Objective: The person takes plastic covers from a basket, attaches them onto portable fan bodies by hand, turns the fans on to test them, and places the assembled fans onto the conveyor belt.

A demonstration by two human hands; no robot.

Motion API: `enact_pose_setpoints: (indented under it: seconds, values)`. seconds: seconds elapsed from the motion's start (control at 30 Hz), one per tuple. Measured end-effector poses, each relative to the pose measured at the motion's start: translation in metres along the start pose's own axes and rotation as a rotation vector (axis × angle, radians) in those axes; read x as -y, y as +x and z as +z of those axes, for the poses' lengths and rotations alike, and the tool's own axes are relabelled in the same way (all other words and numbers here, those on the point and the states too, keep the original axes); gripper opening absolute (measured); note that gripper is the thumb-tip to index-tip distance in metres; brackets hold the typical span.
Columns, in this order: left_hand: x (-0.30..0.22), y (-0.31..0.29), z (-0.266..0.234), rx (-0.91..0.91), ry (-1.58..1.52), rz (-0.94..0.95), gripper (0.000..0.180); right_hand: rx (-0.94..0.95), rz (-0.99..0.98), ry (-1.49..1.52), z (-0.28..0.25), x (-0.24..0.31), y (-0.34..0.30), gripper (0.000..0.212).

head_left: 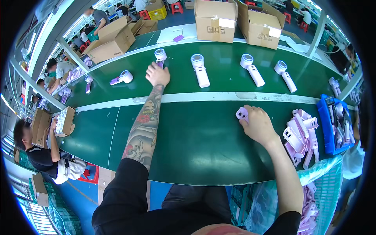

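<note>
Apparently at the pick-up step: reaching with the left hand (158, 74) over the handle of a round-headed device (159, 55), upper centre of frame, on the green surface (180, 78). Cannot tell whether closed on the handle or just resting there. Gripping a lilac shell (242, 113) in the right hand (258, 124), right of centre. Judged to call next for a sure hold on the handle. Stretching left arm nearly straight up-frame; angling right forearm in from lower right, knuckles up.

Across from you, the brown box (215, 13) has small dark picture signs (216, 29) on its front. The open box (256, 25) to its right has some too. Any words look too small to read.
</note>
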State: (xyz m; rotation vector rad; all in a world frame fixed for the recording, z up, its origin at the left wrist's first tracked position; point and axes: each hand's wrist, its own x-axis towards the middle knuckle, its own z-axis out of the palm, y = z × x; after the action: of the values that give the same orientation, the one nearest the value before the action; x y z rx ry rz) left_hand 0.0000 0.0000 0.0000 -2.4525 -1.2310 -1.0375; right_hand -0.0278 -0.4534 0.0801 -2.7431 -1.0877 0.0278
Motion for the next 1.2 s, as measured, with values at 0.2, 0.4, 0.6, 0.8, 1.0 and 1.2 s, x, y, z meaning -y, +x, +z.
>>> enact_pose_setpoints:
  seconds: [0.2,0.4,0.6,0.8,1.0,1.2]
  values:
    - [0.036,0.023,-0.015,0.448,-0.329,0.019,0.071,0.082,-0.008,0.316,-0.014,0.025,0.0,0.044]
    - [-0.012,-0.015,-0.067,0.836,-1.545,-0.22,0.052,0.26,0.238,1.149,-0.022,0.018,0.007,0.042]
    - [-0.05,-0.063,-0.134,1.01,-2.126,-0.425,0.037,0.256,0.345,1.83,-0.017,0.016,0.014,0.04]
    - [-0.077,-0.112,-0.144,1.135,-1.879,-0.405,0.035,0.13,0.308,1.649,-0.001,0.02,0.012,0.04]
    - [-0.095,-0.136,-0.187,1.14,-2.11,-0.405,0.036,-0.158,0.111,0.951,-0.002,0.038,0.01,0.043]
    - [-0.103,-0.153,-0.197,1.219,-2.208,-0.408,0.042,-0.407,-0.014,0.794,0.008,0.042,0.016,0.046]
